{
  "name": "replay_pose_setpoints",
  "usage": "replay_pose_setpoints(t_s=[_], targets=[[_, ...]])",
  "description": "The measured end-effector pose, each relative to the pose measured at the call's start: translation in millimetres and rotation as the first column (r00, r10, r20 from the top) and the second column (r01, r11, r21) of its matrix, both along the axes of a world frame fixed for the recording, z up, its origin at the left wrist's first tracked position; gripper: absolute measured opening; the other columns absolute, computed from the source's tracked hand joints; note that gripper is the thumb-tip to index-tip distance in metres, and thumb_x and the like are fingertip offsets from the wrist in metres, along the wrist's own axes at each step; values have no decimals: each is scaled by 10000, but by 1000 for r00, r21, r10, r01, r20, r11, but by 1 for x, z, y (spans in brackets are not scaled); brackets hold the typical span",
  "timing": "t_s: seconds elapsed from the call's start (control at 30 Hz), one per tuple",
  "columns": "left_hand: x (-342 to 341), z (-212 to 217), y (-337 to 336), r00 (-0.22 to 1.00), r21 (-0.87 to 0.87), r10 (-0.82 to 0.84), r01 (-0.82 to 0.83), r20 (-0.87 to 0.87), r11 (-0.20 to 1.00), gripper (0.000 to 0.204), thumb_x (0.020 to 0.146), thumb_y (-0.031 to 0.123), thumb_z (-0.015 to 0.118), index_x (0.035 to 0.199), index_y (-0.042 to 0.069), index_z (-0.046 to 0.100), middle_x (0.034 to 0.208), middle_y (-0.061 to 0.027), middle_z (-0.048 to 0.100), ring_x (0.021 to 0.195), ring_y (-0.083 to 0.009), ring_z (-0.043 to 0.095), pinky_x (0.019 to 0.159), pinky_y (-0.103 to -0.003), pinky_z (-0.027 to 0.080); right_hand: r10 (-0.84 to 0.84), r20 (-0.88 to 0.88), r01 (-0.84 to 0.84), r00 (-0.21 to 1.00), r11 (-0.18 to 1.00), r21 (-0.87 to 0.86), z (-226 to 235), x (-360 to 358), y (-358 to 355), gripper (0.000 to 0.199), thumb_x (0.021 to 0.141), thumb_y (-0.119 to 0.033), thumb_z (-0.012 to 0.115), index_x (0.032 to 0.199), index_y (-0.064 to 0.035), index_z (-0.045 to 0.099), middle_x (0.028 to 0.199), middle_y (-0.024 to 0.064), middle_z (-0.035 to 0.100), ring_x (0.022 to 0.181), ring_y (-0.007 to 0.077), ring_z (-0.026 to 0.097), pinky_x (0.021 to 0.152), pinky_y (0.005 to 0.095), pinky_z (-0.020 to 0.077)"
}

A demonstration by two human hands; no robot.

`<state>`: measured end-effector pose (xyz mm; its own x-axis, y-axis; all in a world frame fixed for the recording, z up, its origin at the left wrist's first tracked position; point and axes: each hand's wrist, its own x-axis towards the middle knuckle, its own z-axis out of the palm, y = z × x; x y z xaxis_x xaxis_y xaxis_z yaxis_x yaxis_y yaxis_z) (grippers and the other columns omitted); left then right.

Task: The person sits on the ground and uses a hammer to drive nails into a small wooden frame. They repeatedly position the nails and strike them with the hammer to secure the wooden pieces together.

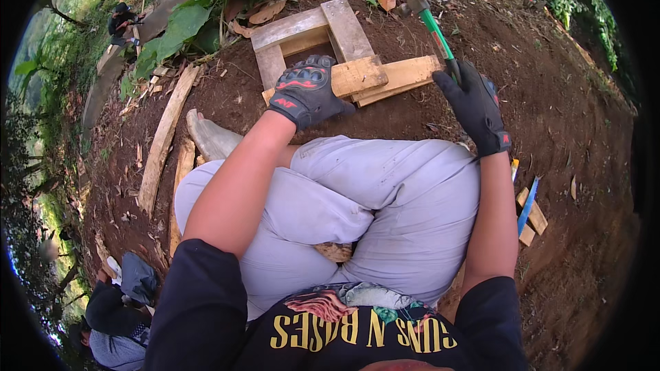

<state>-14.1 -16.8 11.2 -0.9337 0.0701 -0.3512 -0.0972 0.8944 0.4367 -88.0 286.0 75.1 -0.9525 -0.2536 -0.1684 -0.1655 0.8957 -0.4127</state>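
Observation:
A square frame of wooden boards [293, 30] lies on the soil in front of my crossed legs. My left hand [303, 93], in a black glove with red marks, presses over the near side and grips a short wooden board [360, 76]; its fingertips are partly hidden. To the right, a second pale plank [405, 78] sticks out beyond that board. My right hand [474, 107], also gloved, is closed around the dark lower grip of a claw hammer [434, 31] with a green handle. The hammer's metal head points away from me, raised right of the frame.
Long wood strips [167, 141] lie at the left. A blue-edged saw blade [529, 206] rests by wood offcuts [534, 211] at the right. Broad green leaves [185, 24] grow behind the frame. One person [124, 24] is far left; another [117, 319] sits lower left.

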Motion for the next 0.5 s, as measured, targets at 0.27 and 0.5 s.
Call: replay_pose_setpoints(t_s=[0.27,0.5], targets=[[9,-58,7,973,-272,-69,7,-219,962,416,888,226,705,1260,56,625,1161,-158,713,1110,-332,725,919,-519,566,21,24,-19,999,997,-71,2,6,11,346,1079,-365,599,1167,-47,703,983,209,727,901,411,720,766,516,524],[6,-57,15,968,-344,-78,-9,-240,939,335,929,187,619,1232,45,621,1146,-181,721,1062,-343,738,891,-497,577,475,-33,-469,879,875,117,10,26,33,243,1096,-270,592,1178,-66,696,981,202,718,878,427,707,740,527,535]])
